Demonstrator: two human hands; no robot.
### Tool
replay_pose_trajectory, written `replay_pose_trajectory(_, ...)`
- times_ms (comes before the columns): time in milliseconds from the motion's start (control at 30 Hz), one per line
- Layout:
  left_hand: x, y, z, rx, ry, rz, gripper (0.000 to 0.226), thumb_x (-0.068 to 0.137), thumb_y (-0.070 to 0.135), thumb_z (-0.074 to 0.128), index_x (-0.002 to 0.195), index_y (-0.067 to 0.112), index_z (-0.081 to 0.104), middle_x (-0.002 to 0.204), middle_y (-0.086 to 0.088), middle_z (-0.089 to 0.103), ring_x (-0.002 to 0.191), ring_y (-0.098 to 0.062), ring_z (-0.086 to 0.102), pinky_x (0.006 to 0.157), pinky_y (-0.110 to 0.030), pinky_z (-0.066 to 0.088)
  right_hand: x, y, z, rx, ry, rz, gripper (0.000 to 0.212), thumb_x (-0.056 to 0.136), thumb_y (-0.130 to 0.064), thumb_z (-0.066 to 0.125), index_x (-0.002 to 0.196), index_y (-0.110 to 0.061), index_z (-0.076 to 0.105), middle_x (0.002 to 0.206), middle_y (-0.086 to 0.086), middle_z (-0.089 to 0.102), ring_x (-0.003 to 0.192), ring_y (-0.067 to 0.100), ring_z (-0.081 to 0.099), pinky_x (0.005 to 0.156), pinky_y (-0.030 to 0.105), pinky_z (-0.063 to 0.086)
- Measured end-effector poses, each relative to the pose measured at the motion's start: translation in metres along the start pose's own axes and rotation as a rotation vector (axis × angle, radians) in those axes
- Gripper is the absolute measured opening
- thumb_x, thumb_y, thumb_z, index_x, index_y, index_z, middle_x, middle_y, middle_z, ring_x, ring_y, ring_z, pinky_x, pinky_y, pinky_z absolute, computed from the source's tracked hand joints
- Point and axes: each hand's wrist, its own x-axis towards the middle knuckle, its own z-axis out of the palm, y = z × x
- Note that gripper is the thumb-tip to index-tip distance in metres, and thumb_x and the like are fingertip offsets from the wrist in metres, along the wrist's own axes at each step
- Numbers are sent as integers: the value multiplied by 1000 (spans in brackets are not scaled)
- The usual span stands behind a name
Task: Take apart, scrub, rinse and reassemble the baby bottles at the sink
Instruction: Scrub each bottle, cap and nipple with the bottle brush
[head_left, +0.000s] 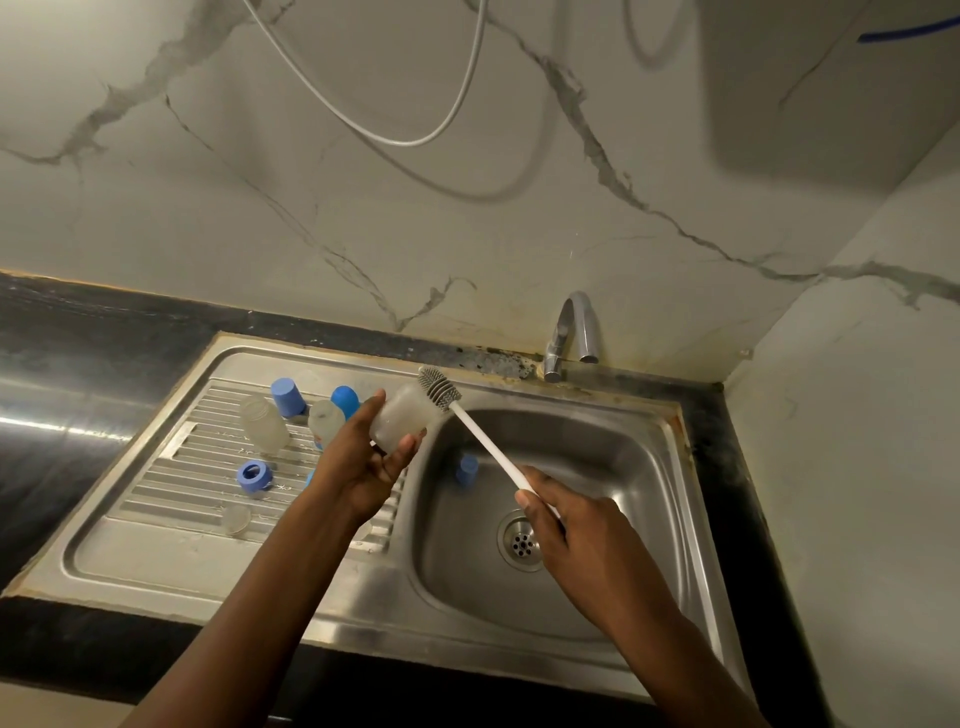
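Gripping low end of bottle brush, right hand curled round handle | left hand wraps frosted bottle body over sink rim, up-left of right hand | brush slants up-left, grey brush head touching bottle's far end, insertion unclear | next stroke likely follows handle axis

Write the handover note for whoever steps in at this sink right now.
Left hand grips a clear bottle at the basin's edge.
Right hand grips the brush by its handle. The grey head sits at the bottle's far end, not clearly inside.
Drainboard: two other bottle bodies, two blue caps and a blue ring. One blue part lies in the basin.
Done: bottles taken apart.
Left: scrubbing, rinsing, reassembly. No water shows at the tap.
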Motion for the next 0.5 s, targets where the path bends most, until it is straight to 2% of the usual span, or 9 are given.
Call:
replay_pose_trajectory(67,1,1,-3,30,-60,-55,67,91,48,76,139,6,55,132,-27,69,72,-24,77,54,-27,64,0,2,1,6,12,-7,44,108,-59,40,151,-54,45,77,-3,73,67,9,69,68,37,60)
replay_pose_trajectory(133,1,2,-6,68,-125,-78,74,84,51,78,138,6,56,130,-26,71,67,-22,77,53,-28,64,2,4,0,19,22,3,44,108,-59,41,150,-51,49,73,-3,71,65,9,68,66,36,59)
replay_pose_trajectory(300,-1,2,-7,166,-205,-70,75,74,40,86,135,7,59,120,-24,75,82,-28,80,58,-34,66,5,3,-2,60,27,8,42,108,-57,44,148,-50,54,67,-1,66,63,10,66,59,30,54)
replay_pose_trajectory(400,-1,-2,-7,213,-224,-53,73,73,41,87,133,9,60,113,-24,77,90,-32,79,72,-40,67,12,0,-3,55,22,10,43,108,-57,44,147,-45,56,71,-1,67,63,12,65,62,37,56)
replay_pose_trajectory(500,1,-5,-7,161,-211,-23,67,78,43,85,131,11,59,107,-22,79,96,-34,78,73,-41,68,17,-2,-3,48,15,-3,44,107,-58,43,148,-45,55,74,-4,66,64,13,65,65,41,57)
